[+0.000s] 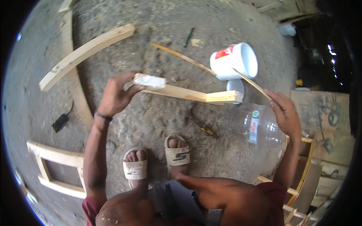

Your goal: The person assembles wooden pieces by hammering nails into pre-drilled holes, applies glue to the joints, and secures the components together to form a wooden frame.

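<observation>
My left hand (120, 92) grips a U-shaped wooden frame piece (177, 92) by its near-left end, lifted above the floor. That end face carries a coat of white, paste-like stuff (150, 81); the far-right end (235, 96) has a little too. A thin wooden stick (254, 84) is pinched in my right hand (284, 113). The stick's tip crosses in front of a white bucket (226, 64) with a red label, which leans with its mouth to the right. Beside the bucket is a round grey-white lid (238, 86), partly hidden behind the frame piece.
A clear plastic bottle (260, 126) lies near my right forearm. Around the rough floor are another stick (184, 58), a yellow-and-dark tool (206, 130), a wooden beam (86, 54), a long plank (77, 86), a black object (61, 122) and wooden frames (43, 148) at both sides.
</observation>
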`<state>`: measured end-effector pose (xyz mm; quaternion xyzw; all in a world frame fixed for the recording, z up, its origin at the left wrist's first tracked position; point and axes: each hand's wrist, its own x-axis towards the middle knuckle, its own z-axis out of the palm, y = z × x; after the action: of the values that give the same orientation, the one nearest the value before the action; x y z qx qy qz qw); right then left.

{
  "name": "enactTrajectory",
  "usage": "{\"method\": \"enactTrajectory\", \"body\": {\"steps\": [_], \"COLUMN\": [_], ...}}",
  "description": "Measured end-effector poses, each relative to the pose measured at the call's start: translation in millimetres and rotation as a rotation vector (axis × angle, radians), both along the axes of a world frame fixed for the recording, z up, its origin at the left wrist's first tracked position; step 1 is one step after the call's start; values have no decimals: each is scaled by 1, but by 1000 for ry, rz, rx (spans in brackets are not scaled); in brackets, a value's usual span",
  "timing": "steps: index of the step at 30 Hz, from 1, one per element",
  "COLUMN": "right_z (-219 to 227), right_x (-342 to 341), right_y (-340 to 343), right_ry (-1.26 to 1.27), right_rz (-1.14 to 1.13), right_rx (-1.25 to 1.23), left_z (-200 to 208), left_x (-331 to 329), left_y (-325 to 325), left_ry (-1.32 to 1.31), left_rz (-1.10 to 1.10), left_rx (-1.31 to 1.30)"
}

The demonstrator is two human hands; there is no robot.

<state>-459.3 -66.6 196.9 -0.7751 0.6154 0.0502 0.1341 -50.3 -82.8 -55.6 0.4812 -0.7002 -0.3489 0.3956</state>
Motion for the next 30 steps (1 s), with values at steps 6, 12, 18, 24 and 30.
{"method": "enactTrajectory", "body": {"steps": [6, 12, 18, 24, 30], "right_z": [-61, -104, -119, -112, -114], "right_x": [-74, -80, -106, -86, -111], "right_y": [81, 100, 114, 109, 111], "right_ry": [-165, -128, -242, -231, -159], "right_rz": [-434, -427, -475, -445, -435], "right_rx": [-2, 14, -8, -72, -58], "left_z": [1, -1, -5, 0, 1], "left_x": [-11, -6, -6, -5, -9], "left_y": [-5, -3, -1, 2, 2], "left_ry": [3, 41, 52, 35, 50], "left_rz": [-21, -15, -19, -14, -14], "left_rx": [49, 81, 70, 64, 56]}}
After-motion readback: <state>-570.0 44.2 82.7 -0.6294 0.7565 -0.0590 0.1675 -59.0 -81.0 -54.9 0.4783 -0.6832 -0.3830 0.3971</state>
